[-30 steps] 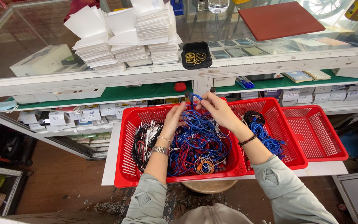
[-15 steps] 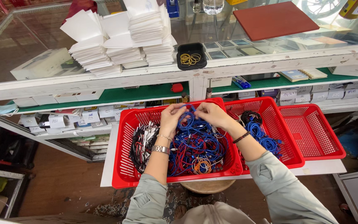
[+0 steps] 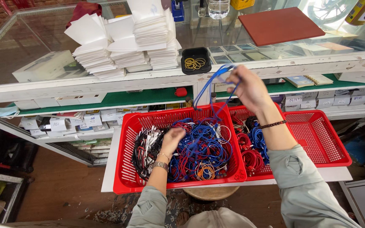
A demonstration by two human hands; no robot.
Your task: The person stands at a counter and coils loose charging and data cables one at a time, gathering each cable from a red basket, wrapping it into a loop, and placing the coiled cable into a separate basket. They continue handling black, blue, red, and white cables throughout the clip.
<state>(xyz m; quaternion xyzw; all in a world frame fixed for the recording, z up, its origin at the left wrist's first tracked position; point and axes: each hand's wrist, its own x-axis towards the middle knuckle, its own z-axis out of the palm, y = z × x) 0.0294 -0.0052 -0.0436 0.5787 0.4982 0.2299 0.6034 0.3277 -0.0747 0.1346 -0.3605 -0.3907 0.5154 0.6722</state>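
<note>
1. Right hand (image 3: pixel 250 86) raised above the red basket (image 3: pixel 125 169), fingers pinching a blue cable (image 3: pixel 208 90).
2. Cable hung down into the cable pile (image 3: pixel 199 147).
3. Left hand (image 3: pixel 173 139) on the pile, fingers curled; grip unclear.

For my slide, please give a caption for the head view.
Right hand lifts a blue cable above a red basket of tangled cables; left hand rests in the pile.

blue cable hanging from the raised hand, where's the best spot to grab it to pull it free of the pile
Take the blue cable on its free hanging strand, just above the big red basket, coming from the left side. That stretch hangs clear of the tangle, while lower down it runs into the pile. The right hand already pinches its top loop; the left hand rests on the pile, probably closest for that grip.
</note>
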